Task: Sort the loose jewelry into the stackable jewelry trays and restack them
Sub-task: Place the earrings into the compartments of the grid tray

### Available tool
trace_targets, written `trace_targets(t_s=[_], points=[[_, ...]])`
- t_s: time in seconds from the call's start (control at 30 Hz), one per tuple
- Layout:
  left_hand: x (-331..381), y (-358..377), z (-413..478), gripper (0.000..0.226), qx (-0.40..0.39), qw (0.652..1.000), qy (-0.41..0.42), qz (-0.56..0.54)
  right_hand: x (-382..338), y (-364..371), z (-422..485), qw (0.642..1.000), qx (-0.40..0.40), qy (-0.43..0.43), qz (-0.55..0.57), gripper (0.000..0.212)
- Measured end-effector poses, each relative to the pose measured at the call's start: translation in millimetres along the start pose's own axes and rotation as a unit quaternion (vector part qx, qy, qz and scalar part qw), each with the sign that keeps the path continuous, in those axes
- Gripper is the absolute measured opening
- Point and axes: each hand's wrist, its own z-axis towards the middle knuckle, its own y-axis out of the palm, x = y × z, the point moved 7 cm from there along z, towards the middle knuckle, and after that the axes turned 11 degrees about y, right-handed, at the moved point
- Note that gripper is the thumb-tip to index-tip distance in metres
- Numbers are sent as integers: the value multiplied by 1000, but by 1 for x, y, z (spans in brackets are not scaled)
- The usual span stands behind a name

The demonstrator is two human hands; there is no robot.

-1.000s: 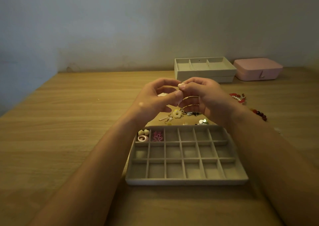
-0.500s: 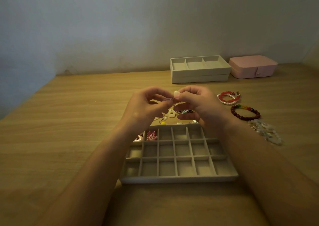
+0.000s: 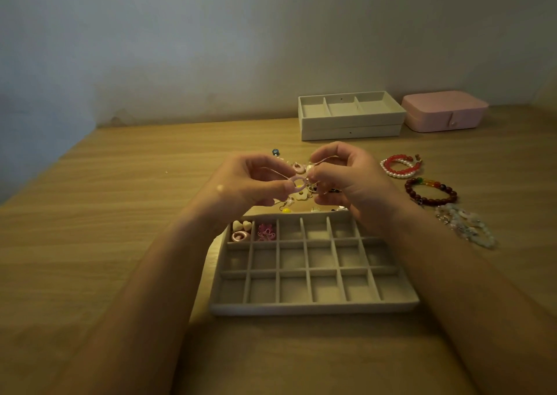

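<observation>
A grey compartment tray [image 3: 313, 305] lies on the wooden table in front of me. Its far-left cells hold heart-shaped pieces [image 3: 241, 230] and a pink flower piece [image 3: 266, 232]. Just beyond the tray, above a pile of loose jewelry [image 3: 298, 197], my left hand [image 3: 250, 183] pinches a pink ring-shaped earring [image 3: 297, 181]. My right hand [image 3: 346, 177] pinches another small piece next to it, with thin hoops running between the fingers. The fingertips of both hands nearly touch.
Two stacked grey trays [image 3: 351, 124] stand at the back, with a pink jewelry box [image 3: 444, 114] to their right. A red-and-pearl bracelet [image 3: 399, 167], a dark red bead bracelet [image 3: 431, 191] and a pale bead bracelet [image 3: 465, 224] lie right of my hands.
My hands have drawn slightly apart and the pink ring earring now shows between them. The view has shifted left, bringing the bracelets on the right into sight.
</observation>
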Motion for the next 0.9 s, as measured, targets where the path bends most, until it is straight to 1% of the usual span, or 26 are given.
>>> trace_targets(t_s=[0.07, 0.13, 0.17, 0.27, 0.4, 0.47, 0.6, 0.73, 0.9], points=[[-2, 0, -1, 27, -36, 999, -12, 22, 1, 3, 0, 996, 0, -10, -92, 20], [-4, 2, -3, 36, -80, 995, -37, 48, 2, 11, 0, 984, -21, -17, -177, 14], [-6, 3, -4, 37, -100, 992, -46, 66, 3, 14, -1, 976, -32, -23, -216, 12], [-10, 5, -4, 26, -139, 982, -48, 115, 2, 21, -2, 949, -41, -53, -307, 12], [-13, 8, -4, 20, -155, 971, -51, 176, 5, 27, -2, 912, -53, -67, -401, 13], [-16, 9, -4, 17, -151, 964, -52, 211, 7, 28, -2, 905, -51, -67, -417, 16], [-19, 10, -2, 16, -144, 956, -48, 251, 6, 27, -2, 911, -40, -65, -406, 23], [-19, 14, -2, 12, -157, 943, -40, 290, 7, 28, -3, 904, -37, -69, -420, 16], [-17, 20, -4, 8, -202, 911, -22, 358, 5, 31, -3, 888, -33, -85, -450, 13]])
